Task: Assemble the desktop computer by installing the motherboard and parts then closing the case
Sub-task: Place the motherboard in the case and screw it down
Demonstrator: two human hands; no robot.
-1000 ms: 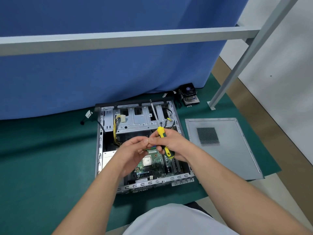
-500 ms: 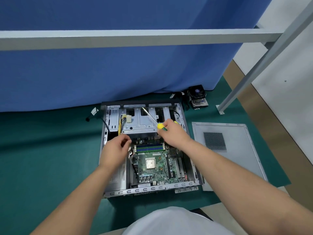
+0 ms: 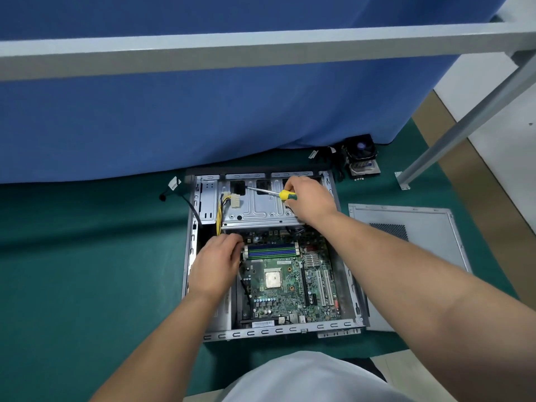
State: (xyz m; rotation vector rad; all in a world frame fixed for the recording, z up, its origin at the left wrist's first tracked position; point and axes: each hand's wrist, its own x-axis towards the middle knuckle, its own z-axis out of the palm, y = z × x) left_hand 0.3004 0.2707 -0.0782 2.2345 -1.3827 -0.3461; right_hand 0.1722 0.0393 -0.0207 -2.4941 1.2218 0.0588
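From the left, I see my left hand (image 3: 216, 264) has dropped away from the screwdriver and now sits low at the motherboard's (image 3: 285, 281) far-left corner, fingers curled in beside the memory slots (image 3: 271, 250); whether it pinches a screw or only steadies the board I cannot tell, since the fingertips are hidden. A second ago both hands met over the middle of the case (image 3: 191, 250); now they are apart, which I read as a screw being placed by hand before driving it. The motherboard lies flat in the near half of the open case, just right of that hand and touching it at the corner. Further right and farther off, my right hand (image 3: 309, 200) is clenched around the screwdriver (image 3: 285, 194), which has swung from upright to nearly level; its shaft points left over the drive cage (image 3: 261, 210), well clear of the board. Rightmost, the side panel (image 3: 414, 242) rests on the green mat (image 3: 87, 271) beside the case, and the cooler fan (image 3: 361, 156) waits at the far edge, so both remain to be fitted.
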